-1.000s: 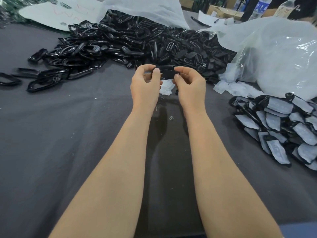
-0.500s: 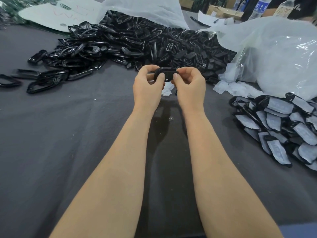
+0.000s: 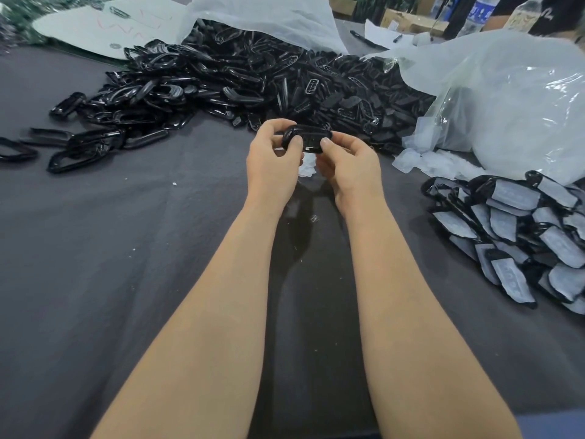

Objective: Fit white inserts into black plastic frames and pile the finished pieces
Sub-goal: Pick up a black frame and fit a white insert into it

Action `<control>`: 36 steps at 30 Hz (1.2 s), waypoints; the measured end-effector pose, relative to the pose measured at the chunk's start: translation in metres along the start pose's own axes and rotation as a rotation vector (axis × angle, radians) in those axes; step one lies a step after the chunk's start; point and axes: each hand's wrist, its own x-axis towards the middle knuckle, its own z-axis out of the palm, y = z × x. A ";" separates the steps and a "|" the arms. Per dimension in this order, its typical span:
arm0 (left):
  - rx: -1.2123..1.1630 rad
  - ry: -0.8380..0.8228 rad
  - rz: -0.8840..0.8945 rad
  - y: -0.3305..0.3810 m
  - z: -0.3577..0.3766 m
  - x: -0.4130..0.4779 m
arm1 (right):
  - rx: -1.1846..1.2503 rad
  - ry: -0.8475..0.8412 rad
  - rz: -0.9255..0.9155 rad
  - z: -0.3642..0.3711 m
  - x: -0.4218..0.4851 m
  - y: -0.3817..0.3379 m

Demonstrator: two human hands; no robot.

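Note:
A glossy black plastic frame (image 3: 308, 137) is held above the table's middle by both hands. My left hand (image 3: 273, 163) pinches its left end and my right hand (image 3: 351, 166) pinches its right end, thumbs on the near face. A white insert (image 3: 307, 167) lies on the cloth just under the hands, partly hidden. A big heap of loose black frames (image 3: 221, 80) fills the far centre. Finished pieces with white inserts (image 3: 519, 236) are piled at the right.
A grey cloth (image 3: 126, 264) covers the table. Clear plastic bags (image 3: 506, 112) bulge at the far right, with loose white inserts (image 3: 433, 161) spilling at their foot. Stray frames (image 3: 79, 147) lie at the left. Boxes and bottles stand behind.
The frame has turned in my fingers so more of its near face shows. Both hands have stayed at about the same place above the table.

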 end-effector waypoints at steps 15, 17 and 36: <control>0.148 0.027 0.061 0.002 0.000 -0.002 | -0.301 0.090 -0.185 0.003 -0.007 -0.002; 0.242 0.046 0.120 0.002 0.000 -0.003 | -0.380 0.116 -0.244 0.005 -0.008 -0.003; -0.323 0.455 -0.123 0.007 -0.016 0.008 | -1.335 -0.203 -0.301 0.013 -0.015 0.008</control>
